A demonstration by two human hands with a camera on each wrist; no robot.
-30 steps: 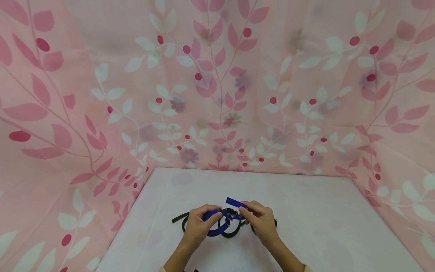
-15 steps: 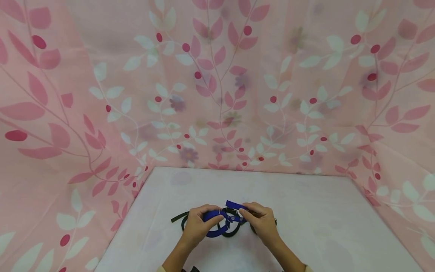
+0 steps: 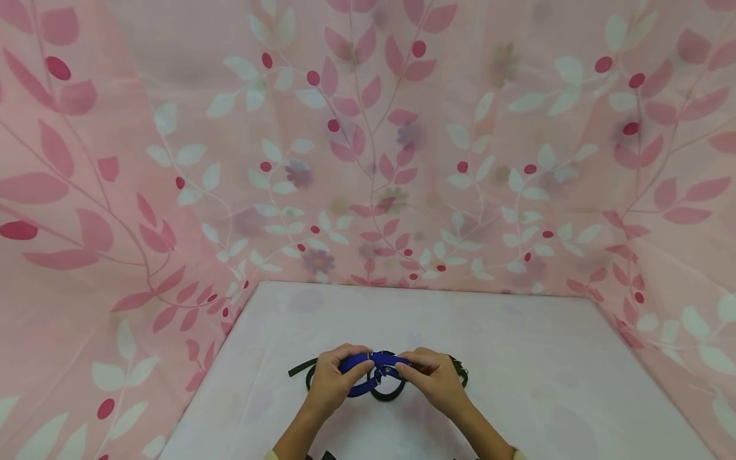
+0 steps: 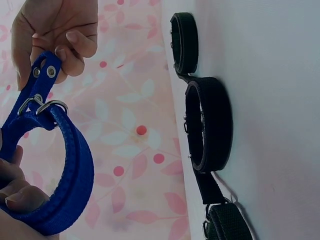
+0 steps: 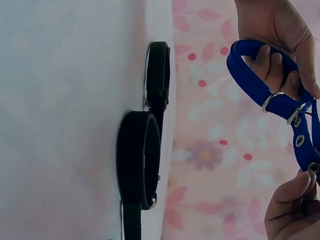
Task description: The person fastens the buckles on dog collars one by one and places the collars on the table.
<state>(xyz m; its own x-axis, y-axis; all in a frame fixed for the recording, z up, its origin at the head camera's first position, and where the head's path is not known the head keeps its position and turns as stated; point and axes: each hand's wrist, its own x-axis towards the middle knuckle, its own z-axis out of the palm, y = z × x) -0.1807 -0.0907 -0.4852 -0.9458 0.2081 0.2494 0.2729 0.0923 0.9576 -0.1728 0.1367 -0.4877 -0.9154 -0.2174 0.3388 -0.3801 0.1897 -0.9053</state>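
Above the table, both hands hold a blue buckle collar with metal rings and an eyeleted strap. My left hand grips the padded loop, fingers inside it and thumb on the front. The right hand pinches the strap, which doubles back toward the buckle. From the left wrist view, the blue collar hangs with its strap folded near the right hand. Eyelets show on the strap in the right wrist view, between the left hand above and the right hand below. Fingers partly hide the strap end.
Dark collars stand on the white table behind the hands: a middle one, one at the left with its strap sticking out, and one at the right. A pink leaf-patterned curtain surrounds the table.
The strap's free end, which stuck up above the right hand, has come down and left toward the buckle and left thumb. The right hand shifted slightly left; the dark collars stayed put.
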